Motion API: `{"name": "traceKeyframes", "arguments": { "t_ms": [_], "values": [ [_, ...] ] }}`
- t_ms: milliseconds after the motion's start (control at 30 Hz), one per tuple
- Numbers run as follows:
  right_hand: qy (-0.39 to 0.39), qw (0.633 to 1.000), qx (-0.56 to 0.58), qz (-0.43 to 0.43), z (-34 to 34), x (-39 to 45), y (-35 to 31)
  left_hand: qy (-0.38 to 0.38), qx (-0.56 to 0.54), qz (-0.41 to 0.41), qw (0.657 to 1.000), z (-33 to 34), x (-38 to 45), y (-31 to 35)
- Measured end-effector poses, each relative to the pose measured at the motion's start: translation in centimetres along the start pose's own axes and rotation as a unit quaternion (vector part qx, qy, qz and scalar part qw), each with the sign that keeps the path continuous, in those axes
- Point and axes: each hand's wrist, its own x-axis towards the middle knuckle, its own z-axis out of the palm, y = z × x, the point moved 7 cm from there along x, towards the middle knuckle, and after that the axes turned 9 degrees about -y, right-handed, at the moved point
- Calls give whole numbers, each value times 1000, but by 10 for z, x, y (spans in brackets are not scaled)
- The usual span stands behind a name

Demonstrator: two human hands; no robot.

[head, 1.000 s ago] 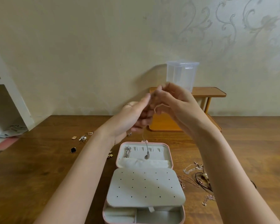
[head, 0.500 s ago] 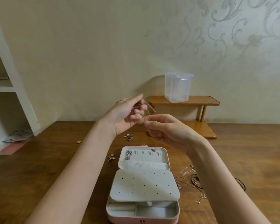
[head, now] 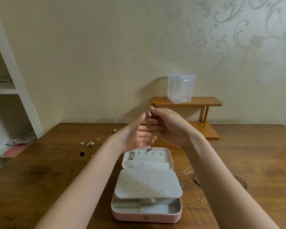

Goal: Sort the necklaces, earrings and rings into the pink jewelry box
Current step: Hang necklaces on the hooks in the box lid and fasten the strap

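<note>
A dark brown wooden desk (head: 40, 187) is pushed up against a cream wall with a faint swirly floral pattern on the right side. White shelving (head: 12, 90) is seen at the far left, with some papers on its low shelf. At the back of the desk a small two-tier wooden stand (head: 205, 103) is set, topped by a clear plastic container (head: 181, 87).

The pink jewelry box (head: 147, 215) is laid open near the front edge, in the middle, with its grey perforated earring panel (head: 148, 184) tilted up over the lower compartments. A silver chain (head: 132, 155) is hung in the lid section, plus a small pendant (head: 148, 148) dangling at the lid's top edge.

Loose earrings and rings (head: 90, 143) are scattered left of the box; a tangle of necklaces (head: 188, 179) is piled just right of it, partly hidden by the right forearm.

Both hands are held up above the lid. The left hand (head: 139, 138) is motion-blurred, with a wide, straight-fingered grip. The right hand (head: 163, 126) is curled into a narrow grip, but whether the thin chain is pinched in it can't be told.
</note>
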Motion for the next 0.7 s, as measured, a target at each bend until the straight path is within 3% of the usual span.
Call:
{"name": "traceKeyframes", "arguments": {
  "t_ms": [100, 200, 300, 367, 433, 533, 600, 633, 700],
  "values": [
    [55, 997, 16, -52, -5, 5, -5, -150, -54, -18, 987, 26, -15, -24],
    [140, 986, -39, -79, -19, -2, -8, -133, -70, 4, 989, 22, -23, -28],
    [211, 975, -52, -50, -43, -17, -5, -117, -29, 31, 992, 9, -33, -19],
    [262, 955, -137, 17, -58, -26, -1, -106, 56, 22, 993, 1, -39, -16],
    [285, 902, -303, 120, -70, -32, 5, -44, 188, 17, 981, -8, -42, -8],
    [196, 823, -461, 267, -72, -34, 20, 13, 397, 32, 917, -6, -44, 15],
    [203, 783, -538, 239, -71, -30, 13, -6, 479, 32, 877, 6, -43, 25],
    [221, 789, -542, 185, -67, -26, 6, -19, 509, 27, 860, 12, -41, 28],
    [179, 888, -412, 100, -47, -16, 5, -38, 541, 22, 840, 19, -37, 33]
  ]
}}
